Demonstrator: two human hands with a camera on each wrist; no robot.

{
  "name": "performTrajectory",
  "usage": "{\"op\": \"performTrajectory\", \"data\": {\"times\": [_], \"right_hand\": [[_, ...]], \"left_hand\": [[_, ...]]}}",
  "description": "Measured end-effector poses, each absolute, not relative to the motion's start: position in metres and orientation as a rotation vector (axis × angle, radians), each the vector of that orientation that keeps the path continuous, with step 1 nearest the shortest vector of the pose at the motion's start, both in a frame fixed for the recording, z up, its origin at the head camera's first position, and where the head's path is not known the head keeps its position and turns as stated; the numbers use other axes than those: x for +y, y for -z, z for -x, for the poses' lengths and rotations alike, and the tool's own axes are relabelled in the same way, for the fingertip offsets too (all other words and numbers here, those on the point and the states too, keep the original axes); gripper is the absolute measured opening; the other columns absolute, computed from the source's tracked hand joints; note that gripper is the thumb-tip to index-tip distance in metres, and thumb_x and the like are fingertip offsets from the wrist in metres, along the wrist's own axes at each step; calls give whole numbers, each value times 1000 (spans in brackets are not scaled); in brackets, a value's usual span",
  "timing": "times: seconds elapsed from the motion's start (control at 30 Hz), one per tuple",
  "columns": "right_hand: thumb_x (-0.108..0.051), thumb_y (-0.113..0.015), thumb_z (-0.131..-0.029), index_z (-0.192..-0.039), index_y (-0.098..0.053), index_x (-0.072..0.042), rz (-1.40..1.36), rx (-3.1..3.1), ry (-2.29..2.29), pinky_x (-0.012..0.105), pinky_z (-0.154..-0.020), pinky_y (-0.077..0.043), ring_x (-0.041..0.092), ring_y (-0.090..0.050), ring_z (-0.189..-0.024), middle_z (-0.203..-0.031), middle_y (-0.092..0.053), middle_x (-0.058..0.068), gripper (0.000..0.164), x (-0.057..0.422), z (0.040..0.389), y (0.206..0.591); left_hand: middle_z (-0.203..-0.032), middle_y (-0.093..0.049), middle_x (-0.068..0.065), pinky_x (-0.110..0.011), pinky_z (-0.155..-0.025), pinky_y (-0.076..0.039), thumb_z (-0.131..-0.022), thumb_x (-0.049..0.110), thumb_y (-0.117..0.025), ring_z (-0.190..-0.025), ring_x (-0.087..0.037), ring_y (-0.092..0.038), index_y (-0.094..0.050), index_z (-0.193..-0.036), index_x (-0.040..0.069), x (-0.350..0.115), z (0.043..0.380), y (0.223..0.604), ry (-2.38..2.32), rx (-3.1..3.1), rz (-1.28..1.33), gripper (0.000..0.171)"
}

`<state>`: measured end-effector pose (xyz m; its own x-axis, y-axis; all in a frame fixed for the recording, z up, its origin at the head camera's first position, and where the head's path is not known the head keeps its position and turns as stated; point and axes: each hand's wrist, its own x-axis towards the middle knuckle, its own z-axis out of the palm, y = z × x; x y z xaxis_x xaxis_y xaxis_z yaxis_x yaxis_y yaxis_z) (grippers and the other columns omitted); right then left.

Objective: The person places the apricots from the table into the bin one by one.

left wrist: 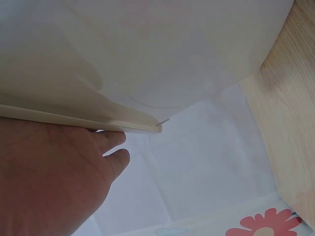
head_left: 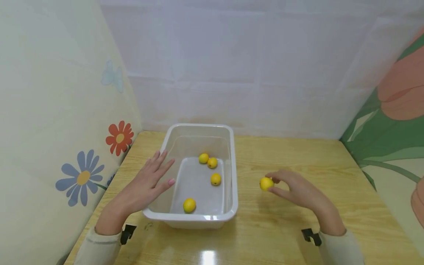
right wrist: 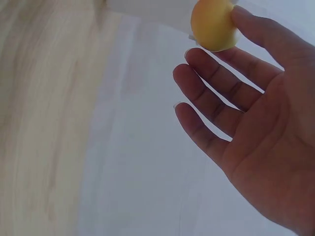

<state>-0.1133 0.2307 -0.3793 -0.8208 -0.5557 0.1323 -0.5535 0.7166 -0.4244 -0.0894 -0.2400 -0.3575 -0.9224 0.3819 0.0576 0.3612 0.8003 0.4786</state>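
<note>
A small round yellow fruit (head_left: 266, 183), perhaps a lemon, is pinched between the thumb and fingertips of my right hand (head_left: 298, 189). This hand is above the table, to the right of a white plastic tub (head_left: 234, 176). The right wrist view shows the fruit (right wrist: 212, 24) at the thumb tip, with the other fingers loosely spread. My left hand (head_left: 144, 184) lies at the tub's left rim, its fingers straight and spread. Several similar yellow fruits (head_left: 189, 205) lie on the tub's floor. In the left wrist view, the tub wall (left wrist: 138, 73) hides part of the left hand's fingers.
The tub stands on a wooden table (head_left: 298, 154), left of the middle. White cloth (head_left: 245, 66) hangs behind the table. A flower-printed panel (head_left: 82, 110) borders the left side, and another panel with large printed flowers (head_left: 397, 140) borders the right.
</note>
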Motion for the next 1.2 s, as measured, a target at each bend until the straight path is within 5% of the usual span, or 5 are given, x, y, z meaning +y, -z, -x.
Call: {"op": "performTrajectory", "data": {"times": [1.2], "right_hand": [[-30, -70, -98, -132, -65, -13, 1089, 2864, 917, 45, -95, -53, 17, -63, -105, -118, -69, -1, 39, 180, 152, 324]], "left_hand": [[-171, -5, -8, -62, -123, -6, -104, 49, -48, -157, -32, 5, -29, -161, 14, -240, 90, 358, -763, 2946, -612, 69]]}}
